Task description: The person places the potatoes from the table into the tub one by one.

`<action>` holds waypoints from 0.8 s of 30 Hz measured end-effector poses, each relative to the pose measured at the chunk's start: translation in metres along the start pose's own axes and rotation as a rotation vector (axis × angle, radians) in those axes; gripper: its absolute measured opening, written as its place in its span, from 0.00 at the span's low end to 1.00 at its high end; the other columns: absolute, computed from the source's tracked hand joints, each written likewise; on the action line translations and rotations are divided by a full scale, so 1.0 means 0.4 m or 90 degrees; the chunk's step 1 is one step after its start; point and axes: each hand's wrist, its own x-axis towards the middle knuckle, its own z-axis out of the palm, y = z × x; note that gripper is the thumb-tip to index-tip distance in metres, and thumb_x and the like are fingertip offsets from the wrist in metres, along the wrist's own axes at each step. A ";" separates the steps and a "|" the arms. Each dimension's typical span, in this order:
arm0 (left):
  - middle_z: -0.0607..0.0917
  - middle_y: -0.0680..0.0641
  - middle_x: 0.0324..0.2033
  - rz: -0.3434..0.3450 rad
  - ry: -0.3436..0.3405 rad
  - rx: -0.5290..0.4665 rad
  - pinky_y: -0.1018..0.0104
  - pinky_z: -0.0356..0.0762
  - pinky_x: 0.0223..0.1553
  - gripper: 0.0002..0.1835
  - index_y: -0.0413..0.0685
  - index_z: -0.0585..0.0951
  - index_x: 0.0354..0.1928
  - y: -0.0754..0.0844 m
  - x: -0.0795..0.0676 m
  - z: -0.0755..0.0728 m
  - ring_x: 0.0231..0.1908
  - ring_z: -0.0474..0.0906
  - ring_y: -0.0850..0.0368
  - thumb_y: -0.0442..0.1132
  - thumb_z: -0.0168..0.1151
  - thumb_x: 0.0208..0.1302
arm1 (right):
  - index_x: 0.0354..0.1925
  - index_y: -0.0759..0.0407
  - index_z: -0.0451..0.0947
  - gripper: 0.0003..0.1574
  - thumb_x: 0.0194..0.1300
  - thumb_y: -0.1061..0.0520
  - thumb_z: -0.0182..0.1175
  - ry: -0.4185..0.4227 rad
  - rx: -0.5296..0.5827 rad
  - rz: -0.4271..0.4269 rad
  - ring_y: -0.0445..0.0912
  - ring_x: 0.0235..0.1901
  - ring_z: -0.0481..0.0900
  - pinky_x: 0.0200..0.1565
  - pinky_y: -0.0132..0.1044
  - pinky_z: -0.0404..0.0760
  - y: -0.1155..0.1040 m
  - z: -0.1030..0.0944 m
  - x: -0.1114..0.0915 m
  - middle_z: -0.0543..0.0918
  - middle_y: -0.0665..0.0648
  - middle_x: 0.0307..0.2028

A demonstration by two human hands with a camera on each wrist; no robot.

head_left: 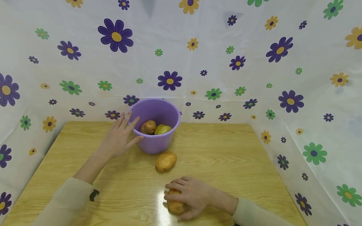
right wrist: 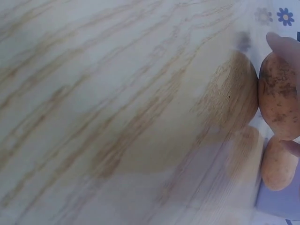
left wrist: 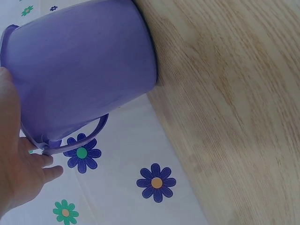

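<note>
A purple bucket (head_left: 156,145) stands upright at the back of the table, with a brown potato (head_left: 148,127) and a smooth yellow-green fruit or vegetable (head_left: 163,129) inside. My left hand (head_left: 118,138) is at the bucket's left rim, fingers spread and fairly straight, thumb at the front rim. The left wrist view shows the bucket's handle (left wrist: 89,138) hanging down beside my fingers. Near the front of the table, my right hand (head_left: 190,195) holds a potato (head_left: 176,204) from above, fingers over it and thumb on the near side. Another potato (head_left: 166,161) lies just in front of the bucket.
The wooden table (head_left: 226,150) has a glossy, light-reflecting surface. White sheeting (head_left: 198,59) with printed flowers encloses it at the back and both sides, close behind the bucket.
</note>
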 end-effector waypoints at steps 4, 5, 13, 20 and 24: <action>0.48 0.32 0.84 0.000 -0.002 0.000 0.29 0.49 0.82 0.45 0.45 0.59 0.83 0.001 0.001 0.000 0.83 0.43 0.26 0.65 0.55 0.77 | 0.75 0.39 0.69 0.48 0.65 0.19 0.57 -0.003 0.002 0.005 0.47 0.66 0.78 0.63 0.40 0.83 -0.001 0.004 -0.003 0.75 0.53 0.71; 0.48 0.32 0.84 -0.001 -0.002 -0.001 0.29 0.49 0.82 0.45 0.45 0.58 0.83 0.001 0.001 0.000 0.83 0.43 0.26 0.65 0.55 0.77 | 0.74 0.38 0.69 0.48 0.65 0.19 0.57 -0.003 0.001 0.006 0.47 0.66 0.78 0.63 0.39 0.83 -0.002 0.005 -0.004 0.75 0.52 0.71; 0.47 0.33 0.85 -0.005 -0.010 -0.004 0.28 0.47 0.82 0.45 0.45 0.58 0.83 0.000 0.002 0.001 0.84 0.41 0.27 0.66 0.54 0.77 | 0.72 0.38 0.70 0.46 0.64 0.20 0.59 -0.001 0.002 0.009 0.46 0.65 0.78 0.62 0.38 0.83 -0.004 0.001 -0.005 0.77 0.50 0.68; 0.47 0.33 0.85 -0.003 -0.007 -0.002 0.29 0.48 0.82 0.45 0.45 0.58 0.83 0.000 0.000 0.000 0.83 0.43 0.26 0.65 0.55 0.77 | 0.72 0.40 0.71 0.46 0.65 0.21 0.58 0.018 -0.001 0.009 0.47 0.65 0.79 0.62 0.40 0.84 0.000 -0.003 -0.005 0.78 0.52 0.67; 0.48 0.32 0.84 -0.001 -0.004 -0.001 0.28 0.49 0.81 0.45 0.45 0.58 0.83 0.001 0.000 -0.001 0.83 0.43 0.26 0.64 0.55 0.76 | 0.72 0.40 0.72 0.46 0.65 0.20 0.58 0.025 -0.022 0.008 0.48 0.65 0.79 0.63 0.41 0.83 0.011 -0.007 -0.003 0.78 0.52 0.67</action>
